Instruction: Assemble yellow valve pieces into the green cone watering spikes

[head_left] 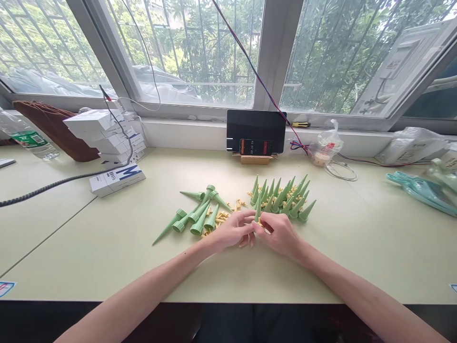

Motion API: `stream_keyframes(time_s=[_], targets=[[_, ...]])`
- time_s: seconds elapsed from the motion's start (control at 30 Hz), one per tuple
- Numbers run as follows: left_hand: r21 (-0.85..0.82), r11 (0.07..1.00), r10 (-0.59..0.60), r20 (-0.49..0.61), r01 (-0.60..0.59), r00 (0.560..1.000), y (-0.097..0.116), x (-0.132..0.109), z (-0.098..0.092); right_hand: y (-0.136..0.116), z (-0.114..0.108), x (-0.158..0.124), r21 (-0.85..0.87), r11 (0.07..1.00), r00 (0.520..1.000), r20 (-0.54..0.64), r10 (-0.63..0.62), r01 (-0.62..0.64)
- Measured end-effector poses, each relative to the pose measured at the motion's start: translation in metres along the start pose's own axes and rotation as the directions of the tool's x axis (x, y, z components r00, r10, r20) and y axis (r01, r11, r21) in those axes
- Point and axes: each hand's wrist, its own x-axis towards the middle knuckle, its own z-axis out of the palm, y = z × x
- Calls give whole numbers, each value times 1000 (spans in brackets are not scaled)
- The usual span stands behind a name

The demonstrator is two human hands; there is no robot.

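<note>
Between my two hands stands a green plastic watering spike (257,209), tip up. My left hand (233,230) has its thumb and fingers closed around the spike's lower part. With a pinch, my right hand (283,234) holds a small yellow plastic piece (260,222) against the spike's side; its far end is hidden by the fingers. Left of my hands lies a loose pile of green spikes (198,216) with hollow capped ends. Yellow pieces (222,216) lie beside that pile. Behind my right hand, several spikes (285,197) stand upright in rows with yellow pieces among them.
A phone with a running timer (255,146) leans on a black tablet (235,121) at the back. White boxes (117,178) and a plastic bottle (39,143) are at left. A tied plastic bag (325,147), a white cable (341,171) and teal plastic (421,190) lie at right.
</note>
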Motion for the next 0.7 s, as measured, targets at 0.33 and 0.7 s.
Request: stream_keyframes(time_s=[0.33,0.7], targets=[[-23,998,66,35,-65,997,-1,0,2,-6,5,0,43,998,997,-70,39,-36],[-3,991,133,50,-133,990,-12,4,3,-7,6,-1,65,998,995,-96,-12,19]])
